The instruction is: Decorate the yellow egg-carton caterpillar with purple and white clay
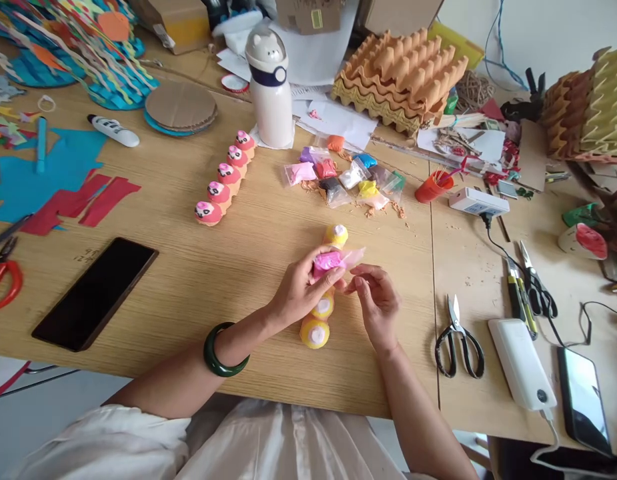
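Observation:
My left hand is closed around a small clear bag of bright pink clay, whose loose plastic end sticks out to the right. Close beside that end, my right hand has its thumb and fingertips pressed together; anything between them is too small to make out. Under both hands lies a strip of yellow-covered egg-carton cups with pale pink discs on top, its middle partly hidden by my left hand. Farther left stands a finished-looking row of red cups with pink tops and little faces.
Bags of coloured clay lie beyond my hands, near a white bottle and stacked egg trays. To the right are black-handled scissors and a white power bank. A dark phone lies on the left.

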{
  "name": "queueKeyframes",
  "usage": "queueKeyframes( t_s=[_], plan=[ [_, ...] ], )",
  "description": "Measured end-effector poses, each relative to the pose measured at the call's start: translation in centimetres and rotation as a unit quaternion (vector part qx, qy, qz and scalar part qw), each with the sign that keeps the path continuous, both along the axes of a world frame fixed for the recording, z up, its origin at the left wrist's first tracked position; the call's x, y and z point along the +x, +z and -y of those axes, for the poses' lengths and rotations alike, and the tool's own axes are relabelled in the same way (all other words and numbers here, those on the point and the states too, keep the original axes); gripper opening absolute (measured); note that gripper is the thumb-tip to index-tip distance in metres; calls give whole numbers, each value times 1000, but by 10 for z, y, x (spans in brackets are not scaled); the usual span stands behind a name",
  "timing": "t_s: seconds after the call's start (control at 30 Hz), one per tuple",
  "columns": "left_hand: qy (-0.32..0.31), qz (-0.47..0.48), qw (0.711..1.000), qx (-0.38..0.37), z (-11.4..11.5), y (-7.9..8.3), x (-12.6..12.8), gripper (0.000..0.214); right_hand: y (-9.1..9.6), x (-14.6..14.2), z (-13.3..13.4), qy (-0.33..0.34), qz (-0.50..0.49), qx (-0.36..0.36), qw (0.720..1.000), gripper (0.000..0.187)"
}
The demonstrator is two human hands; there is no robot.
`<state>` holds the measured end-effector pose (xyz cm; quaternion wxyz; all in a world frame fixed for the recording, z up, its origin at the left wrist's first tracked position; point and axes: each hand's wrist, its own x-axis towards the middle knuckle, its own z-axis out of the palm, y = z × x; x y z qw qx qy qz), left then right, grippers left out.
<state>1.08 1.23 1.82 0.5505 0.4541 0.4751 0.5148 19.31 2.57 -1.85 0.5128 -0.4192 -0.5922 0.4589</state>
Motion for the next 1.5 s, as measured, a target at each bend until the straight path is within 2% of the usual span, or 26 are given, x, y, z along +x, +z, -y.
queueKeyframes(
  t_s=[0.1,0.3,0.43,0.57,0.67,0.83,0.97,1.1,1.23,1.37,1.5],
  plan=[
    [13,8,1000,-9,0,-1,0,47,0,-3,0,-17,-1,-9,1000,18],
    [-5,37,999,-4,2,-7,3,40,-1,-1,2,-3,28,2,1000,11],
    [-28,86,995,-47,1,-8,5,50,-2,-3,5,-53,45,3,998,17],
    [-53,116,990,-65,1,-6,5,54,-3,-5,5,-47,31,-7,998,12],
    [-58,84,994,-46,3,-5,5,47,-4,-4,5,-49,23,-2,999,11],
    [-50,-31,998,23,8,-5,5,34,-4,-3,3,-73,28,-7,997,16],
    [-58,-108,987,106,10,-5,5,27,-3,-2,1,-60,14,-2,998,14],
    [-63,-135,975,166,9,-6,6,24,-4,1,0,-55,22,13,998,13],
    [-57,-137,975,165,8,-6,6,23,-8,3,1,-61,11,14,998,10],
    [-68,-119,979,152,8,-4,7,22,-8,2,2,-68,22,11,997,19],
    [-53,-94,988,113,8,-5,7,29,-8,2,2,-53,24,22,998,8]
  ],
)
